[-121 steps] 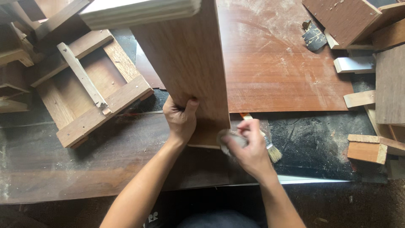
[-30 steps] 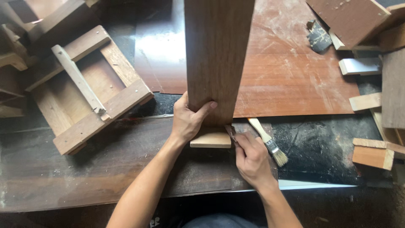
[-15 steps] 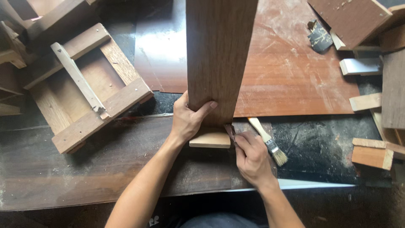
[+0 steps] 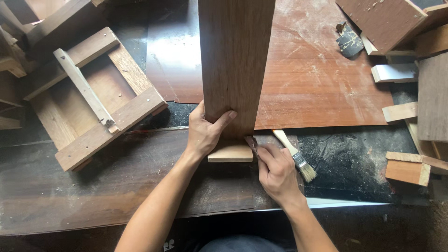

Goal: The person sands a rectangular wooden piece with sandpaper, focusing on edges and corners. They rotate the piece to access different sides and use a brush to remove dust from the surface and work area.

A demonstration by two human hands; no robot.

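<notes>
— Dusty dark workbench (image 4: 93, 196), isn't it? Sawdust everywhere, and a big reddish-brown veneer sheet (image 4: 322, 79) lying flat across the far half.

— Yes. And right in the middle stands that tall brown wooden board (image 4: 235, 60), held upright on its end, rising towards the person's head.

— Which hand has it?

— The left hand (image 4: 207, 133). Its fingers are wrapped round the board's lower left edge and the thumb is pressed flat on the face, so it is clamped on the board. Just under it sits a small pale wooden block (image 4: 231, 153), touching the board's foot.

— And the right hand (image 4: 275, 170)?

— Curled, fingertips pinching something small and dark at the board's bottom right corner, just beside the pale block. I cannot tell what that thing is; it is too small.

— Is that a brush next to it?

— A flat paintbrush with a pale wooden handle (image 4: 295, 155), lying on the bench just beyond the right hand's knuckles, bristles pointing to the right. Whether the hand touches it I cannot say.

— What's on the left?

— An upturned wooden frame of light battens (image 4: 93, 102), 1 loose strip lying across it, well apart from both hands. On the right edge, several wood offcuts (image 4: 408, 170) and a larger brown wooden box (image 4: 380, 23) at the top corner.
</notes>
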